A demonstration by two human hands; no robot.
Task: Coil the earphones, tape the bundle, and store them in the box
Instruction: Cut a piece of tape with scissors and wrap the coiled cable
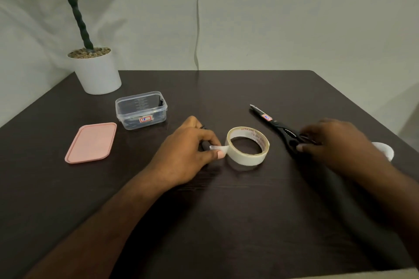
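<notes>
My left hand [192, 149] is closed around a dark earphone bundle [203, 146], mostly hidden under the fingers, and its thumb and forefinger pinch the loose end of the tape. The white tape roll [248, 146] lies flat on the table just right of that hand, its end still joined to the roll. My right hand [333, 142] rests on the handles of the black scissors [278, 124], whose blades point to the far left; the hand is blurred. The clear plastic box [141, 110] stands open at the left, with its pink lid [91, 142] lying beside it.
A potted plant in a white pot [97, 72] stands at the table's far left corner. A small white object [385, 150] lies behind my right hand near the right edge. The dark wooden table [226, 210] ends close to the bottom of the view.
</notes>
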